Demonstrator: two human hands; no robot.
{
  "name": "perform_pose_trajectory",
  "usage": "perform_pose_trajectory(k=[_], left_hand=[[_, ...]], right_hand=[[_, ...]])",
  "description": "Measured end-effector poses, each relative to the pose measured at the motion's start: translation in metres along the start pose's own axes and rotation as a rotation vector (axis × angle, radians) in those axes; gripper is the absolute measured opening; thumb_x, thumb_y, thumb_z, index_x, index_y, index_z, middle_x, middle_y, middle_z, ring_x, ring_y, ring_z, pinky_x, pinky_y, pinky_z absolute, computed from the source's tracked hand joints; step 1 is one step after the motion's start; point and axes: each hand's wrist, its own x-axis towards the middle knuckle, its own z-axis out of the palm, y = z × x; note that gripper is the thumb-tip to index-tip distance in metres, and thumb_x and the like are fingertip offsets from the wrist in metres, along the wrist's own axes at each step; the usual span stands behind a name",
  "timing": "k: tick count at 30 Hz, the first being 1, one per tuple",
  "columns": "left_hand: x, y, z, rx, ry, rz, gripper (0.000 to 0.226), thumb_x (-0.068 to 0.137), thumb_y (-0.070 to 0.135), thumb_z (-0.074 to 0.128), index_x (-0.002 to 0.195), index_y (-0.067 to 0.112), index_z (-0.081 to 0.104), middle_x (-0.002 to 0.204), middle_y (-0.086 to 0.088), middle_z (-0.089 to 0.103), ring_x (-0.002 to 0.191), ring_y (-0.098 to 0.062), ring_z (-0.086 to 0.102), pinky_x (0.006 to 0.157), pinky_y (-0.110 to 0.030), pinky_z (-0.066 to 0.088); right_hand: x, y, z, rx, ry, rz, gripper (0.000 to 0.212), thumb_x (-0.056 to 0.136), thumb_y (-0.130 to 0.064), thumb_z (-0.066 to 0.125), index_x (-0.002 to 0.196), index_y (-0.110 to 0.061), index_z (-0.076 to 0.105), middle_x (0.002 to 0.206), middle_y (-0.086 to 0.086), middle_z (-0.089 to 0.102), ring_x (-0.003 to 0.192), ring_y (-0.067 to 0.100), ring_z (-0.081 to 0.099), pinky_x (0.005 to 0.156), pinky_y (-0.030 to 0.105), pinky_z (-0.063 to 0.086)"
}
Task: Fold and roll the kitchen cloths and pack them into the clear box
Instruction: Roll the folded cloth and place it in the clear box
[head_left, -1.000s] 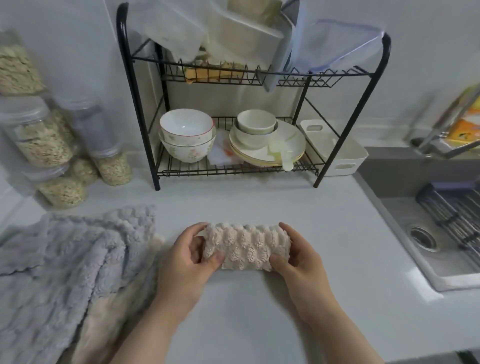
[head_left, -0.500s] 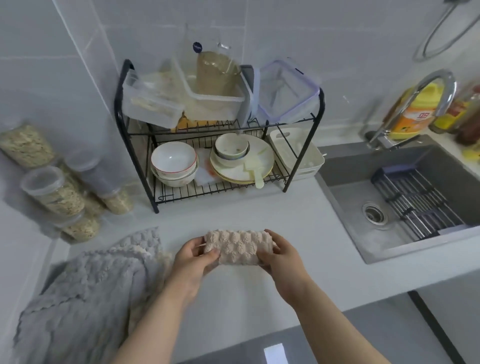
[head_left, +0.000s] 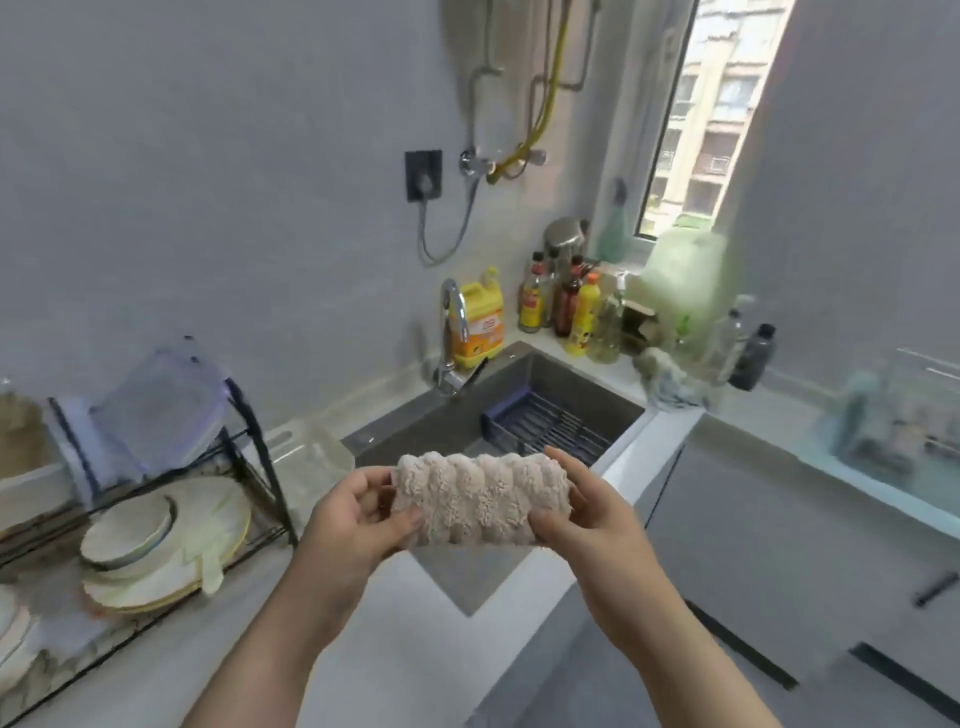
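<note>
Risk: unrolling | beige fluffy rolled cloth (head_left: 480, 499) held aloft mid-frame, before grey sink (head_left: 522, 376) | my left grip (head_left: 353, 514) and right grip (head_left: 592, 517) clasp its ends | slackened thumbs could let it spring open, drop.

A home kitchen — sink (head_left: 524, 387), tap (head_left: 453, 327), dish rack (head_left: 156, 499), what look like sauce bottles (head_left: 563, 306).

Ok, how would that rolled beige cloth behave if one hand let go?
Probably soft, not slippery: the rolled beige cloth has plush, bumpy pile. Likely light: left hand and right hand grip its ends in mid-air without sag. May unroll; nothing visibly fastens it.
</note>
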Motion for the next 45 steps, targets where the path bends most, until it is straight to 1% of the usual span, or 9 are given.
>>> perform_pose_trajectory(k=[5,8,12,20,27,32,38,43,45], left_hand=[[0.034,0.022,0.121,0.076,-0.184,0.107,0.037,0.076,-0.010,0.069,0.107,0.008,0.060,0.097,-0.007,0.074,0.091,-0.020,0.071,0.072,-0.026,0.058],[0.043,0.026,0.189,0.066,-0.314,0.131,0.040,0.074,-0.016,0.070,0.105,0.007,0.060,0.092,-0.005,0.075,0.087,-0.018,0.071,0.070,-0.024,0.058],[0.048,0.021,0.279,0.067,-0.496,0.104,0.039,0.075,-0.017,0.069,0.105,0.007,0.061,0.094,-0.008,0.074,0.090,-0.025,0.071,0.074,-0.032,0.060],[0.080,-0.004,0.406,0.049,-0.736,0.051,0.047,0.069,-0.002,0.077,0.111,0.007,0.061,0.103,-0.016,0.071,0.098,-0.031,0.069,0.085,-0.039,0.057],[0.157,-0.033,0.489,-0.004,-0.817,0.010,0.048,0.062,0.007,0.073,0.108,0.009,0.061,0.099,-0.012,0.072,0.091,-0.023,0.070,0.076,-0.029,0.059],[0.233,-0.040,0.555,-0.008,-0.853,0.006,0.036,0.077,-0.014,0.070,0.101,0.012,0.063,0.090,-0.003,0.074,0.083,-0.015,0.069,0.067,-0.022,0.056],[0.293,-0.055,0.636,0.030,-0.933,-0.025,0.034,0.081,-0.011,0.066,0.107,0.011,0.061,0.101,-0.007,0.074,0.091,-0.020,0.070,0.073,-0.027,0.056],[0.315,-0.072,0.701,0.020,-0.958,-0.076,0.046,0.067,0.003,0.076,0.109,0.010,0.060,0.100,-0.008,0.074,0.090,-0.020,0.070,0.074,-0.027,0.057],[0.324,-0.079,0.726,0.011,-0.956,-0.082,0.045,0.067,0.003,0.076,0.109,0.010,0.060,0.098,-0.007,0.074,0.091,-0.022,0.069,0.079,-0.033,0.056]], right_hand=[[-0.008,-0.042,-0.113,0.003,0.174,-0.096,0.057,0.084,0.005,0.064,0.130,-0.029,0.057,0.115,-0.006,0.071,0.107,0.016,0.067,0.097,0.049,0.051],[-0.026,-0.055,-0.171,-0.003,0.287,-0.130,0.057,0.085,0.012,0.060,0.129,-0.024,0.058,0.114,-0.002,0.072,0.107,0.016,0.067,0.094,0.038,0.054],[-0.056,-0.064,-0.242,-0.001,0.473,-0.147,0.056,0.085,0.014,0.059,0.125,-0.025,0.059,0.113,0.002,0.072,0.101,0.013,0.068,0.087,0.030,0.056],[-0.067,-0.059,-0.342,0.008,0.725,-0.171,0.054,0.085,0.007,0.065,0.125,-0.030,0.060,0.113,-0.006,0.071,0.105,0.009,0.066,0.083,0.026,0.054],[0.001,-0.051,-0.416,-0.008,0.821,-0.150,0.053,0.086,0.011,0.062,0.121,-0.028,0.061,0.110,-0.004,0.073,0.099,0.013,0.068,0.078,0.026,0.054],[0.069,-0.061,-0.473,-0.025,0.875,-0.142,0.053,0.085,0.010,0.063,0.117,-0.032,0.063,0.110,-0.006,0.073,0.098,0.011,0.067,0.082,0.028,0.053],[0.114,-0.070,-0.537,-0.047,0.982,-0.155,0.057,0.084,0.010,0.064,0.114,-0.038,0.062,0.107,-0.015,0.072,0.097,0.003,0.067,0.077,0.023,0.054],[0.131,-0.066,-0.594,-0.018,1.014,-0.136,0.055,0.084,0.009,0.064,0.123,-0.030,0.061,0.117,-0.004,0.069,0.104,0.017,0.067,0.088,0.035,0.057],[0.140,-0.063,-0.621,-0.006,1.015,-0.131,0.054,0.084,0.011,0.063,0.121,-0.028,0.062,0.113,-0.003,0.071,0.098,0.016,0.069,0.084,0.033,0.058]])
